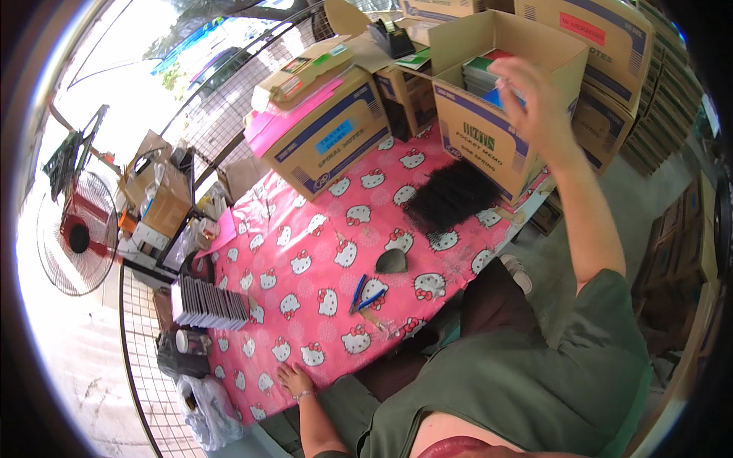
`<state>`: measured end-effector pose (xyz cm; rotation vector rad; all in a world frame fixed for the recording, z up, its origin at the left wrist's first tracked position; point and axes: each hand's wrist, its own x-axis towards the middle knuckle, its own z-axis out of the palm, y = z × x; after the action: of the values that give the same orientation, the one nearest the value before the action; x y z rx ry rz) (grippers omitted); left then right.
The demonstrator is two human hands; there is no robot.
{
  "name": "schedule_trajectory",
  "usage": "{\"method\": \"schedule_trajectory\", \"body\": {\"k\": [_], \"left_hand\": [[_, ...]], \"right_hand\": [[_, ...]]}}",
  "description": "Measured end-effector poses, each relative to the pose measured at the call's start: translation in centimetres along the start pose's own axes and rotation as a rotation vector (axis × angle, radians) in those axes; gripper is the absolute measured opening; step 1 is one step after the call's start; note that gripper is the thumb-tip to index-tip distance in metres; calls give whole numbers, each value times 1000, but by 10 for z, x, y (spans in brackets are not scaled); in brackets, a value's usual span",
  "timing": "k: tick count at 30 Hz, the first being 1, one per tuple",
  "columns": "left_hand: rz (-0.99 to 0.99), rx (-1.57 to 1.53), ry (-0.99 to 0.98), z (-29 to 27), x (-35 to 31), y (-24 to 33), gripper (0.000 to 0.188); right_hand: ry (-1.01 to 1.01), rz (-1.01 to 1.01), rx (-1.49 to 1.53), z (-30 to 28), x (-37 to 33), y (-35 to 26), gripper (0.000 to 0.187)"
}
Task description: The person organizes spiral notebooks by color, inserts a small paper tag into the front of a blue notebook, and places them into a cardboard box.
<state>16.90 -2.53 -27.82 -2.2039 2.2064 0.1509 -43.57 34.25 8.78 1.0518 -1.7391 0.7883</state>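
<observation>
Notebooks (479, 79) lie in the carton (477, 137) at the tabletop's (313, 252) right end, just beside the right hand (532, 107); whether its curled fingers grasp anything, I cannot tell. The left hand (295, 380) rests released, near edge.

Bold dark lettering (479, 130) stands above smaller print on the open cardboard carton (489, 156); left of it, a blue label (334, 136) marks a printed carton (328, 153); right of it, a red label (582, 28) marks another carton (618, 57).

The tablecloth (305, 286) is pink with white cat faces, the open carton (477, 145) brown and dark blue.
</observation>
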Motion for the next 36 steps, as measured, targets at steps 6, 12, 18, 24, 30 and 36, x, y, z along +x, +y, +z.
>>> {"method": "schedule_trajectory", "body": {"k": [6, 12, 18, 24, 30, 36], "left_hand": [[-135, -11, -142, -11, 3, 26, 69], [458, -590, -1, -65, 21, 176, 59], [1347, -797, 127, -270, -81, 444, 37], [1980, -541, -105, -363, -191, 597, 43], [2020, 189, -385, -325, -201, 672, 63], [1884, 197, -437, -308, -212, 699, 77]], "right_hand": [[-267, 143, -429, -56, -17, 80, 31], [-763, 801, -328, -73, -64, 69, 41], [-361, 706, -56, -37, -88, 98, 41], [-485, 399, -202, -12, -107, 111, 37], [-509, 519, 5, -18, -103, 133, 32], [-449, 450, 14, -14, -98, 152, 31]]}}
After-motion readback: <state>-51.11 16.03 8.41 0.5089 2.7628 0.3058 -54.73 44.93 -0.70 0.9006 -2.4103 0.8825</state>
